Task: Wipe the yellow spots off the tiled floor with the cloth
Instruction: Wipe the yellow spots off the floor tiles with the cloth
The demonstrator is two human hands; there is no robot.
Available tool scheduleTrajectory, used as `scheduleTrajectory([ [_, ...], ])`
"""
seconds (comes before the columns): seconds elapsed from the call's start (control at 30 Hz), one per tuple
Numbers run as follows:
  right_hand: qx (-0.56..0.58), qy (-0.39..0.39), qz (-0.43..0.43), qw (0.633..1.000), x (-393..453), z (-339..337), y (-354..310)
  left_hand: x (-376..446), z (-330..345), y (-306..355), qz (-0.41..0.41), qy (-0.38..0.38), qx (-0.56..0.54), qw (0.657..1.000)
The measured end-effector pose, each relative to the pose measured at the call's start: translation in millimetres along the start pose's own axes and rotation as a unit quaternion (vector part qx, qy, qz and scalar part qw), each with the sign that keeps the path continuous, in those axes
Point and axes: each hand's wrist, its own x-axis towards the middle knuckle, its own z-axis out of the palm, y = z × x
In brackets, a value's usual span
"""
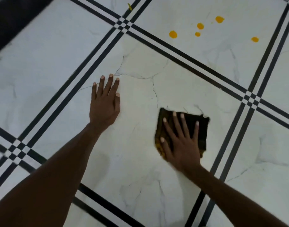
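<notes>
Head view, my right hand (181,141) flat on the cloth (201,126) (dark, folded), fingers spread, left hand (104,104) open beside it on tiled floor (140,177), yellow spots (200,26) well beyond the cloth.

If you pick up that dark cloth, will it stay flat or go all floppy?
Probably floppy: the cloth lies folded in soft layers with uneven edges under the right hand. It likely weighs little, being thin. On the glossy tiled floor it should slide easily when pushed.
</notes>
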Motion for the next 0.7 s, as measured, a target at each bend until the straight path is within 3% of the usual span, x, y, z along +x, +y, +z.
scheduleTrajectory([
  [0.07, 0.016, -0.009, -0.012, 1.0, -14, 0, -33, 0, -2, 1, 0.0, 0.002, -0.006, 1.0],
  [0.13, 0.043, -0.009, -0.122, 0.992, 4, 1, -69, 1, -3, 1, 0.002, -0.002, -0.01, 1.0],
  [0.23, 0.043, 0.043, -0.188, 0.98, 105, -2, -70, 0, -1, -1, 0.002, -0.007, -0.014, 1.0],
  [0.37, 0.013, 0.069, 0.03, 0.997, 206, -17, 36, 1, 2, -3, 0.005, -0.001, -0.016, 1.0],
  [0.43, 0.051, 0.086, 0.13, 0.986, 189, -20, 75, 1, 2, -2, 0.002, 0.002, -0.014, 1.0],
  [0.5, 0.035, 0.096, 0.186, 0.977, 141, -17, 51, 2, 1, 0, 0.001, 0.001, -0.014, 1.0],
  [0.53, 0.021, 0.089, 0.158, 0.983, 117, -12, 22, 1, 0, 0, -0.001, -0.001, -0.012, 1.0],
  [0.6, 0.022, 0.043, -0.001, 0.999, 93, -3, -38, 2, -2, 1, -0.001, -0.007, -0.011, 1.0],
  [0.67, 0.033, 0.023, -0.139, 0.99, 122, -2, -64, 2, -2, 1, 0.0, -0.009, -0.011, 1.0],
  [0.7, 0.036, 0.032, -0.164, 0.985, 152, -5, -60, 3, -2, 1, 0.001, -0.008, -0.012, 1.0],
])
